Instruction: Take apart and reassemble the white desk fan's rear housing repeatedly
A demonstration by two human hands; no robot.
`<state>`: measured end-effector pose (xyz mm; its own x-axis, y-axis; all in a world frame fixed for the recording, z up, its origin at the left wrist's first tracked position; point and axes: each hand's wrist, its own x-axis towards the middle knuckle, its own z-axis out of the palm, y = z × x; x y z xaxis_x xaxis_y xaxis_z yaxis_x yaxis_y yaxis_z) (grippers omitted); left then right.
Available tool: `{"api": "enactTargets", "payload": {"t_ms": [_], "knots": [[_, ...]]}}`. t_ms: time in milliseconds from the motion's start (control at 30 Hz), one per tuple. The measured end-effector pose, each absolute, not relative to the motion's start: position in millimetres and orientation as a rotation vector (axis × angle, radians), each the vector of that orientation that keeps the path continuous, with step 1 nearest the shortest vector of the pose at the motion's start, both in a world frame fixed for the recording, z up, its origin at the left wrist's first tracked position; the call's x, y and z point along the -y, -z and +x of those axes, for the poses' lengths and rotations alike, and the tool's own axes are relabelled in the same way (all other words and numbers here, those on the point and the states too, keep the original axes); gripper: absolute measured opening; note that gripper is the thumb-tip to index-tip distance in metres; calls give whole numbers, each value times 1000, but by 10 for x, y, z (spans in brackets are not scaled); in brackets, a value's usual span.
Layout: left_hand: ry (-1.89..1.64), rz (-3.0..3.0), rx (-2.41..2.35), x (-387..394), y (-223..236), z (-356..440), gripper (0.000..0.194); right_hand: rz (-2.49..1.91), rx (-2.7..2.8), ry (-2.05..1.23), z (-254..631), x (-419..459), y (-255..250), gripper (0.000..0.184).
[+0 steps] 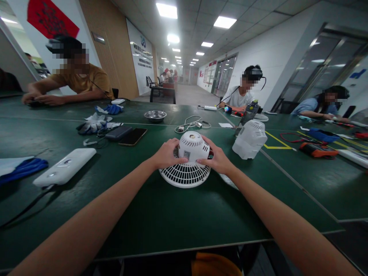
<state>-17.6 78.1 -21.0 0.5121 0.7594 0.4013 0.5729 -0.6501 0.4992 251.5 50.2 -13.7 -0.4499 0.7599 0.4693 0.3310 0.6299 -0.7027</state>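
A white fan head (194, 147) lies face down on the green table, its round motor housing on top and its slatted grille (185, 177) spread beneath. From the left, my left hand (168, 154) grips the housing, thumb along its front and fingers round the side. My right hand (217, 156) grips the opposite side the same way, thumb near the front. Fingertips behind the housing are partly hidden. A pale flat piece (229, 181) shows partly behind my right forearm. To the right of the hands stands a white translucent plastic part (250, 140) with slots.
On the left are a white power bank (65, 167) with a cable, a phone (133, 137), a dark case (119, 133) and gloves (94, 123). A metal bowl (155, 115) and a coiled white cable (193, 123) lie beyond the fan. An orange multimeter (317, 150) sits right. Several people work around the table.
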Motion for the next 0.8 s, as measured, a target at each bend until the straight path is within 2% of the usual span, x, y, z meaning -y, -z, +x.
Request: {"api": "enactTargets", "payload": {"t_ms": [233,333,433,533,600,800], "knots": [[-879,2507,-1122,-775,222,-181,72,-900,2111,-617,2545,-497,106,99],[-871,2515,-1122,-781,222,-185,73,-879,2136,-530,2549,-492,95,89],[-873,2480,-1080,-789,219,-199,63,-878,2137,-444,2567,-469,86,77],[-950,2341,-1047,-767,218,-205,57,-904,2093,-476,2574,-423,84,79],[-982,2264,-1004,-725,218,-192,65,-907,2082,-559,2556,-384,85,81],[-1027,2310,-931,-546,193,-64,123,-871,2153,-604,2479,-318,80,90]]}}
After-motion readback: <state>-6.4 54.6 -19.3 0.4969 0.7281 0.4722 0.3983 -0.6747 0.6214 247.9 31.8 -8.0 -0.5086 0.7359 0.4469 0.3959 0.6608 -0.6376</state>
